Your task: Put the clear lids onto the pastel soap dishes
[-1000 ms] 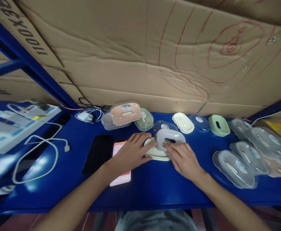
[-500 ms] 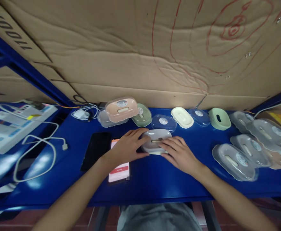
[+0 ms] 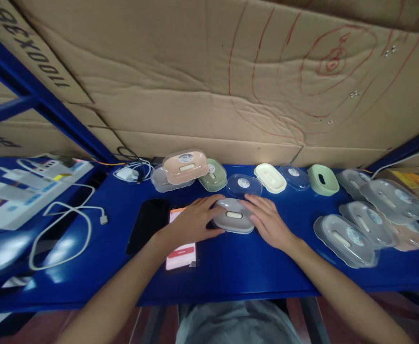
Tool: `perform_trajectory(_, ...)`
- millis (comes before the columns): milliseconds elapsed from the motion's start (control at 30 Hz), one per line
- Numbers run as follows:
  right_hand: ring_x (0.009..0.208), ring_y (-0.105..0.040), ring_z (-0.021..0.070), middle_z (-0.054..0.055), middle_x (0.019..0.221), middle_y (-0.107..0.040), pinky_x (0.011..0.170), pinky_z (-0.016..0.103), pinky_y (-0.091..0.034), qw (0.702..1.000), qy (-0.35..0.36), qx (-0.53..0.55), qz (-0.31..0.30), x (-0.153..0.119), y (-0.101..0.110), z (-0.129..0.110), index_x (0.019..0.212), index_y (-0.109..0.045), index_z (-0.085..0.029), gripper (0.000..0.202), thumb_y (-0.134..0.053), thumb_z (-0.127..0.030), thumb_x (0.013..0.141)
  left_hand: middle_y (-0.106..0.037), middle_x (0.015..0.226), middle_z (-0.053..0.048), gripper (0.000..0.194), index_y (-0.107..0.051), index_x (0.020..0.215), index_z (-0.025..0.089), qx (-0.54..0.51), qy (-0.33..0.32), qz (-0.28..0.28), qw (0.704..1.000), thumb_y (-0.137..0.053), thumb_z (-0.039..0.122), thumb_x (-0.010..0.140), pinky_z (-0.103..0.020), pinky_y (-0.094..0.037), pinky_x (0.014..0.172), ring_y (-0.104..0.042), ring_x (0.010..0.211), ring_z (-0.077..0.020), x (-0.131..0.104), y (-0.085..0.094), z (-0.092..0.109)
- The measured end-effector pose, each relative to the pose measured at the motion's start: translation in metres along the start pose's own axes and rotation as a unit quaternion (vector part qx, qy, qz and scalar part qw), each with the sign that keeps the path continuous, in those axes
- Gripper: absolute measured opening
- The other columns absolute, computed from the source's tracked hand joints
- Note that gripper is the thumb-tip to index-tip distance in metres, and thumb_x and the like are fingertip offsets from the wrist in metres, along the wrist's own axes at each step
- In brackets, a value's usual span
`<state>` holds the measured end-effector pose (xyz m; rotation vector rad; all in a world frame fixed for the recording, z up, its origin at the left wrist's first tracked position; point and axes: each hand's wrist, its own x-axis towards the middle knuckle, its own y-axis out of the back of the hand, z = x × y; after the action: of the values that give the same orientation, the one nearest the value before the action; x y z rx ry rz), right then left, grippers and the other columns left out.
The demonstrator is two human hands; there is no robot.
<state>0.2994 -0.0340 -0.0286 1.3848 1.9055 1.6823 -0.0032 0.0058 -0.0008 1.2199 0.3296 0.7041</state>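
Note:
A rounded grey plastic box (image 3: 240, 223) with a cream bar in the middle of its top rests on the blue table between my hands. My left hand (image 3: 198, 217) curls around its left end, thumb at the near edge and fingers at the far side. Against the right end, my right hand (image 3: 269, 219) presses its fingertips, some of them on the top edge. Just behind the box lies a clear lid (image 3: 253, 187) with a round label. A lit phone (image 3: 181, 258) lies partly under my left forearm, beside a dark phone (image 3: 147, 227).
Along the back stand a peach box (image 3: 173, 168), an olive-green box (image 3: 213, 177), a cream tray (image 3: 271, 178), another clear lid (image 3: 295, 177) and a light green shell (image 3: 324, 179). Several grey boxes (image 3: 351, 239) pile up at right. A power strip (image 3: 26, 200) and white cable (image 3: 83, 248) lie left.
My right hand has drawn back from the middle of the box's top to its right end, uncovering the cream bar. My left hand keeps its hold. The view has shifted slightly.

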Motion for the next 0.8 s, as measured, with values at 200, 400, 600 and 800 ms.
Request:
perform_trajectory(200,0.146,-0.053,0.031,0.014,0.152,-0.062,0.119,0.057,-0.044,0.995,-0.098,-0.032,0.004,-0.002,-0.009,0.018,0.163,-0.049,-0.028,0.051,-0.044,-0.03,0.112,-0.049,0.163,-0.006,0.051,-0.068,0.134,0.032,-0.111,0.056,-0.021,0.992,-0.087,0.04,0.087,-0.045,-0.055,0.115,-0.062,0.14,-0.0311,-0.005,0.015,-0.015)
perform_trajectory(400,0.152,-0.049,0.0343,0.015,0.16,-0.053,0.121,0.059,-0.045,0.988,-0.134,0.008,0.081,-0.004,-0.011,0.031,0.148,-0.066,-0.029,0.046,-0.062,-0.047,0.106,-0.05,0.164,-0.005,0.058,-0.064,0.14,0.033,-0.124,0.069,-0.031,0.989,-0.086,0.044,0.087,-0.043,-0.052,0.118,-0.062,0.14,-0.0302,-0.005,0.02,-0.015)
perform_trajectory(600,0.136,-0.066,0.026,0.009,0.142,-0.071,0.118,0.05,-0.054,0.975,-0.143,0.095,0.144,-0.002,-0.001,0.027,0.142,-0.07,-0.03,0.037,-0.061,-0.042,0.108,-0.05,0.165,-0.009,0.084,-0.04,0.161,0.035,-0.146,0.113,0.03,0.982,-0.084,0.04,0.09,-0.049,-0.054,0.114,-0.059,0.144,-0.0343,0.001,0.013,-0.008)
perform_trajectory(800,0.14,-0.062,0.0264,0.012,0.145,-0.068,0.115,0.049,-0.058,0.994,0.027,0.045,0.092,-0.003,-0.004,0.0,0.144,-0.068,-0.027,0.039,-0.067,-0.031,0.105,-0.038,0.173,-0.014,0.107,-0.021,0.17,0.036,-0.188,0.066,0.067,0.978,-0.089,0.036,0.088,-0.054,-0.045,0.124,-0.048,0.155,-0.0343,0.002,-0.007,-0.014)
